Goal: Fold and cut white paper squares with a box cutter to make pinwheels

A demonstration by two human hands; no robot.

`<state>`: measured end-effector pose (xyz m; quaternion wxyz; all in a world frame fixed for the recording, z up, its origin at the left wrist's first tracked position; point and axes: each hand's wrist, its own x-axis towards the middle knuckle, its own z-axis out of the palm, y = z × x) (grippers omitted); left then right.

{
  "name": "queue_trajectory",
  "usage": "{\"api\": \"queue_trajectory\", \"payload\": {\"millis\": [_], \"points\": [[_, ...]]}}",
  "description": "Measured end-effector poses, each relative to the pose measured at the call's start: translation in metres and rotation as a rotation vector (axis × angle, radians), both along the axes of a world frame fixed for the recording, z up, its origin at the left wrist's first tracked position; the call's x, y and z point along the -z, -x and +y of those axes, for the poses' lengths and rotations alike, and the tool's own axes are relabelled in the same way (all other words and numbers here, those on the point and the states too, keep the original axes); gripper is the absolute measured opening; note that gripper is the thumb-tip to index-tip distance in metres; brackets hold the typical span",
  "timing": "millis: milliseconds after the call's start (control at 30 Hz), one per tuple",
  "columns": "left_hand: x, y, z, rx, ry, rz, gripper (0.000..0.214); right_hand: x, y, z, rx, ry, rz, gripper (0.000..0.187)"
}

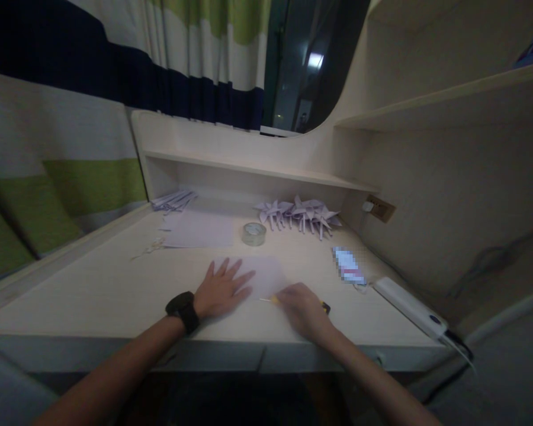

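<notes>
A sheet of white paper [266, 275] lies flat on the desk in front of me. My left hand [222, 288], with a black watch on its wrist, rests palm down with fingers spread over the paper's left part. At the paper's lower right, my right hand [302, 309] is closed around a yellow-and-black utility knife [326, 307]. Its thin blade points left, close to the near edge of the sheet; contact is hard to make out. The middle of the knife is hidden by the fingers, which are slightly blurred.
Beyond the paper sits a roll of clear tape [254, 234]. Several paper pinwheels [299, 214] stand back right; a paper stack [202, 228] and folded strips [174, 201] lie back left. A phone [349, 266] and a white power strip [411, 309] lie at right.
</notes>
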<state>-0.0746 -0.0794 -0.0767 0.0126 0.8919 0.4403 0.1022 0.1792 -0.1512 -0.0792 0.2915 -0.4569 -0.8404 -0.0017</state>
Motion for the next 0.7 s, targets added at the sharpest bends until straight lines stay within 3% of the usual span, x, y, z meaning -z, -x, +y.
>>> {"api": "queue_trajectory", "payload": {"millis": [367,700], "points": [[-0.001,-0.001,0.000,0.000,0.027,-0.008,0.056,-0.005,-0.003,-0.007,-0.009,0.006,0.036,0.023],[0.004,-0.003,0.002,-0.020,0.012,-0.030,0.054,-0.006,0.018,0.006,-0.033,0.007,0.002,0.025]]}}
